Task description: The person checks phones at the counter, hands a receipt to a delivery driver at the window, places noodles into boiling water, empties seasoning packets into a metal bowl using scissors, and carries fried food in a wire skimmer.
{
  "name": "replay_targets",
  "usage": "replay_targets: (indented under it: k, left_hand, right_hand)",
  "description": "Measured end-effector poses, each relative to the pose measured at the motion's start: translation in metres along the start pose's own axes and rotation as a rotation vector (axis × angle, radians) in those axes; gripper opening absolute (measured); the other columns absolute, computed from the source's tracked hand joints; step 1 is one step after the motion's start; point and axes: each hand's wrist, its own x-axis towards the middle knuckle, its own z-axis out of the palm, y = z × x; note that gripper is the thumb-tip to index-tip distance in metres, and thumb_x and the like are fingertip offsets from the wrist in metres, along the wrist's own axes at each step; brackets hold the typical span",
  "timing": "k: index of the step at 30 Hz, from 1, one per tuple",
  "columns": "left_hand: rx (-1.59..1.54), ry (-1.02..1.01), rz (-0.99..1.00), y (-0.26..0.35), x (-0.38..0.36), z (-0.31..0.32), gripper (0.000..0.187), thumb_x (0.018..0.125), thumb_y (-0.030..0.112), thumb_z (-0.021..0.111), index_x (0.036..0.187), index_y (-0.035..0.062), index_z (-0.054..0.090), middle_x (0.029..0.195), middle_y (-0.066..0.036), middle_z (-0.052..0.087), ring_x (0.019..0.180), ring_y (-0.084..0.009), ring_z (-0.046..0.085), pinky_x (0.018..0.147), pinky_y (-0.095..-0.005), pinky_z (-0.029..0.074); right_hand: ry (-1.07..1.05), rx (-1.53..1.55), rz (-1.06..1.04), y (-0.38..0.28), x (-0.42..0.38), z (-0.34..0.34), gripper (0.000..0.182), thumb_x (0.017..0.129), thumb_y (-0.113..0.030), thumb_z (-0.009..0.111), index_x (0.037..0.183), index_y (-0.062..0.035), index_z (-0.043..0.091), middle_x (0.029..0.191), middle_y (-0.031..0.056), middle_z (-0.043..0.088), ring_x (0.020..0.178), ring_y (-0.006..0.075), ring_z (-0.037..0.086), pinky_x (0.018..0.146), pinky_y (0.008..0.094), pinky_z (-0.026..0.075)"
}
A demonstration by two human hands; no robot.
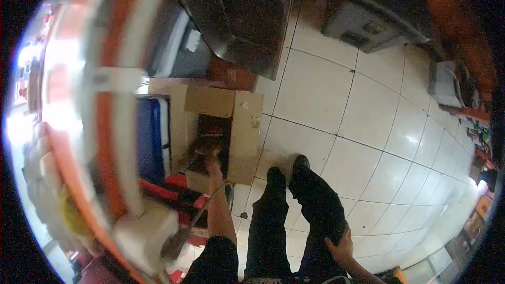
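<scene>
My left hand reaches down into an open cardboard box that stands on the floor with its flaps folded out. Dark contents fill the shadowed inside of the box, and the fingers blur into them, so I cannot tell what they grip. On the side of my dark trouser leg rests my right hand, thumb apart from the fingers, with nothing in it.
Beyond the box stands a large metal bin. A blue container is left of the box. Orange and white shelving runs along the left. Pale tiles cover the floor. A grey case stands at the far right.
</scene>
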Motion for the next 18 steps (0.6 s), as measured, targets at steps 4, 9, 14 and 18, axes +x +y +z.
replay_targets:
  k: [4, 9, 14, 18]
  left_hand:
    - [0.133, 0.081, 0.132, 0.027, -0.142, -0.06, 0.041, 0.094, 0.034, 0.043, 0.108, -0.0009, 0.059, 0.071, -0.006, 0.055, 0.056, -0.0116, 0.042, 0.052, -0.0289, 0.039]
    - [0.195, 0.122, 0.169, 0.076, -0.345, -0.141, 0.044, 0.094, 0.037, 0.042, 0.109, -0.0005, 0.06, 0.068, -0.005, 0.055, 0.052, -0.0104, 0.04, 0.049, -0.0287, 0.037]
    - [0.091, -0.638, -0.052, 0.207, -0.53, -0.156, 0.039, 0.094, 0.036, 0.045, 0.078, 0.0018, 0.058, 0.061, 0.0, 0.05, 0.049, -0.008, 0.041, 0.047, -0.0244, 0.033]
    - [0.186, -0.929, 0.255, 0.299, -0.583, -0.135, 0.028, 0.093, 0.029, 0.044, 0.082, 0.0074, 0.059, 0.061, 0.004, 0.048, 0.051, -0.0093, 0.043, 0.048, -0.023, 0.035]
  right_hand:
    - [-0.044, -0.157, 0.064, -0.012, -0.04, -0.008, 0.092, 0.072, -0.046, 0.067, 0.136, 0.0002, 0.019, 0.127, 0.0282, 0.036, 0.113, 0.0445, 0.043, 0.093, 0.047, 0.04]
    - [-0.042, -0.28, -0.552, -0.039, -0.082, -0.038, 0.094, 0.068, -0.041, 0.074, 0.136, 0.0019, 0.025, 0.134, 0.0296, 0.03, 0.122, 0.0451, 0.035, 0.098, 0.0505, 0.034]
    - [0.244, -0.237, -1.111, -0.161, -0.158, -0.092, 0.086, 0.058, -0.032, 0.08, 0.129, -0.0056, 0.04, 0.128, 0.0189, 0.044, 0.116, 0.0336, 0.045, 0.095, 0.0435, 0.039]
    - [-0.069, 0.064, -1.056, -0.178, -0.182, -0.176, 0.067, 0.065, -0.023, 0.074, 0.124, -0.0059, 0.046, 0.096, 0.0118, 0.061, 0.086, 0.0247, 0.062, 0.077, 0.0351, 0.049]
